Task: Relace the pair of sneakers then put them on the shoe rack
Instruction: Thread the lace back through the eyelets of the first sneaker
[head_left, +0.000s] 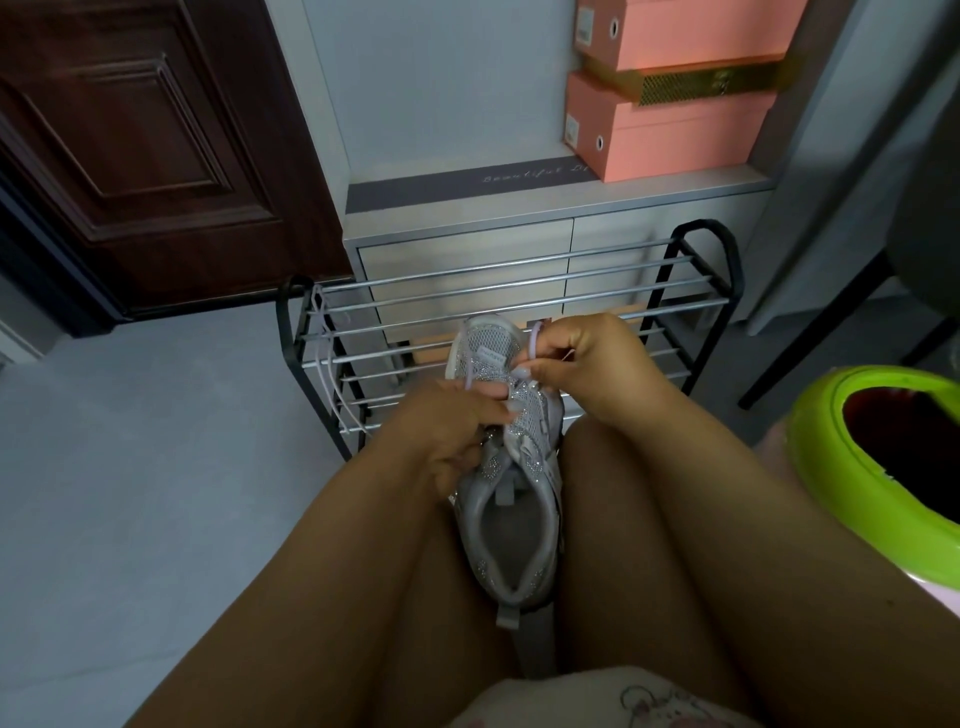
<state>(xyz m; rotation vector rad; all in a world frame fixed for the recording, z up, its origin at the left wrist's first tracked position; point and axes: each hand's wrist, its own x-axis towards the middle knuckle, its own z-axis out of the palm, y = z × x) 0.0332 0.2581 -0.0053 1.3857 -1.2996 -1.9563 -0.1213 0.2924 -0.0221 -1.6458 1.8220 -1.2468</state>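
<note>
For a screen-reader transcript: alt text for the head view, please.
Seated person's right hand pinches a lilac lace over a grey sneaker between the knees; left hand grips the sneaker. A shoe rack stands ahead.

Seated person works a sneaker (506, 467) between the knees, directly before a shoe rack (519, 322).

The sneaker lies toe toward the rack, heel toward the person. The left hand (452, 431) grips its left side; the right hand (576, 358) pinches a lace (535, 338) above the toe. A second lace (330, 364) hangs from the rack's left end. Behind the rack stands a cabinet (467, 249), boxes (670, 93) stacked on its right; a door (145, 145) lies left, a bin (872, 452) right.
</note>
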